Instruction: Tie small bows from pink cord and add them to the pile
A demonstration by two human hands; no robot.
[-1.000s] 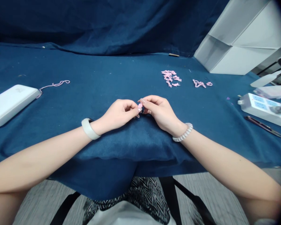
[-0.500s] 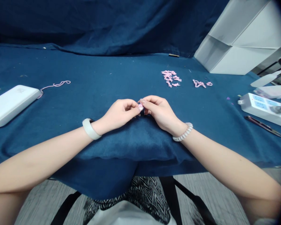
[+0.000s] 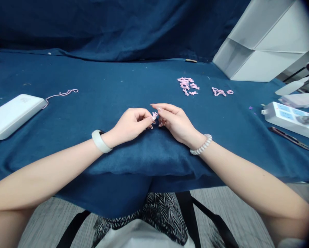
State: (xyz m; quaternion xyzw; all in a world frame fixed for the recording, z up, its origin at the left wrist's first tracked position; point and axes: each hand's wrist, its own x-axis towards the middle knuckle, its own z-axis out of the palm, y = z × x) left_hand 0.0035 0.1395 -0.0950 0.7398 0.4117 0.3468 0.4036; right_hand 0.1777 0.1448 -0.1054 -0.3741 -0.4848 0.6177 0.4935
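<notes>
My left hand [image 3: 136,122] pinches a small pink yarn tuft [image 3: 155,115] between thumb and fingers. Several short strands fan out upward from the pinch. Right beside it is my right hand [image 3: 173,119], its index finger stretched out above the tuft and its thumb a little apart from that finger. Its lower fingers curl close to the yarn; whether they touch it I cannot tell. Beyond my right hand, a cluster of small pink yarn pieces [image 3: 185,84] lies on the blue cloth [image 3: 113,86], with a few more yarn pieces [image 3: 219,91] to its right.
At the left a white power bank [image 3: 17,113] rests by a pink yarn strand [image 3: 63,93]. To the right are a white power strip [image 3: 286,117], dark thread snips [image 3: 290,138] and a clear-lidded box [image 3: 300,100]. White boxes [image 3: 263,65] stand at the back right.
My right finger and thumb have come off the yarn tuft and parted slightly. Its strands now show fanned out above my left fingers.
</notes>
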